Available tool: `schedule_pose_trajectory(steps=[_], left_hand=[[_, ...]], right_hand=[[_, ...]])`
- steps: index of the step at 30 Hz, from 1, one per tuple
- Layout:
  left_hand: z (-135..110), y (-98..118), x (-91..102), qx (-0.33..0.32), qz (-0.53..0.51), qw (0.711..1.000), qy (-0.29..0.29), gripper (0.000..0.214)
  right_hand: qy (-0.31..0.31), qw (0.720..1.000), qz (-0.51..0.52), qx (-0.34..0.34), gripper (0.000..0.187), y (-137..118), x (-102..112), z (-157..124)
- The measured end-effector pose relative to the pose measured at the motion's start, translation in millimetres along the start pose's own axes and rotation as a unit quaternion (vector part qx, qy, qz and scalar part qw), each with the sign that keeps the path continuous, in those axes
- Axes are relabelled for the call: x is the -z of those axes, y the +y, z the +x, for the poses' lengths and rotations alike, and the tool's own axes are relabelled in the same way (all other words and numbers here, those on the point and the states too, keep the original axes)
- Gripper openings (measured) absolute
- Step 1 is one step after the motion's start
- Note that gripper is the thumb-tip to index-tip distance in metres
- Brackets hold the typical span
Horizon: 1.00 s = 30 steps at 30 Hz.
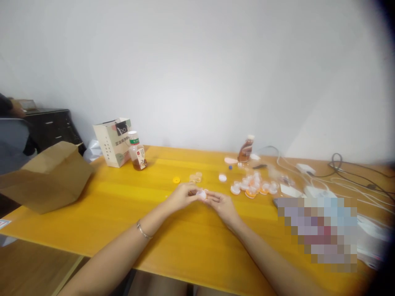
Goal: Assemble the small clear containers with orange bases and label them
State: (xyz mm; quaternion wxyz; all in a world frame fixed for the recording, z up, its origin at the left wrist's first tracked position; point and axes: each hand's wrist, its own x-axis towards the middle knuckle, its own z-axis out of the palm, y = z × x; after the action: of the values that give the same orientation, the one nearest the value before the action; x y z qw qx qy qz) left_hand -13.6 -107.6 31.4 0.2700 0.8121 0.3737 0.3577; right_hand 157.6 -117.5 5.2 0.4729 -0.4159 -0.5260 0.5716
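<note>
Forearms (121, 254), two, bare (a bracelet (142, 232) on the left). Left hand (182, 196) and right hand (222, 205): fingertips pinching one small whitish round piece (201, 195) between them, over the middle of the wooden counter (179, 246). To its right: white cap (222, 177), cluster of white-and-orange pieces (251, 185). Left, farther back: green-banded bottle (136, 153) beside printed bag (108, 144).

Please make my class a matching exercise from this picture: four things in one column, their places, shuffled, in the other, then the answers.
1. Small white piece
2. Bracelet
3. Brown paper bag
4. Yellow disc

A. At the left end of the table
B. On the table, beyond the left hand
C. Held between both hands' fingertips
D. Around the left arm

Pairs: 1-C, 2-D, 3-A, 4-B
</note>
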Motion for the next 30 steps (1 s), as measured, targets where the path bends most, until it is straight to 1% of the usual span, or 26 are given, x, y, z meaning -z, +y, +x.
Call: schedule_pose_trajectory(steps=[2,4,8,12,15,21,26,30], left_hand=[[3,-1,2.7,0.017,-0.021,1.0,-0.012,0.026],[5,-1,5.2,0.02,-0.047,0.998,-0.03,0.026],[5,0,10.6,0.022,-0.082,0.995,-0.06,0.029],[4,3,16.5,0.039,-0.088,0.992,-0.08,0.032],[3,4,17.9,0.044,-0.073,0.993,-0.079,0.033],[0,8,14.3,0.034,-0.05,0.995,-0.076,0.034],[-1,8,10.7,0.028,-0.028,0.997,-0.063,0.028],[-1,10,12.5,0.031,-0.011,0.999,-0.041,0.023]], right_hand=[[-0.027,0.998,0.039,-0.032,0.03,0,1,1],[-0.05,0.995,0.069,-0.049,0.031,-1,2,1],[-0.08,0.991,0.09,-0.062,0.031,-7,2,-2],[-0.09,0.99,0.093,-0.06,0.027,-10,1,-5],[-0.087,0.991,0.083,-0.059,0.029,-9,-1,-5],[-0.052,0.996,0.051,-0.051,0.035,-6,0,-5],[-0.076,0.997,-0.009,-0.029,0.04,-8,2,-2],[-0.072,0.996,-0.043,-0.029,0.045,-7,2,-2]])
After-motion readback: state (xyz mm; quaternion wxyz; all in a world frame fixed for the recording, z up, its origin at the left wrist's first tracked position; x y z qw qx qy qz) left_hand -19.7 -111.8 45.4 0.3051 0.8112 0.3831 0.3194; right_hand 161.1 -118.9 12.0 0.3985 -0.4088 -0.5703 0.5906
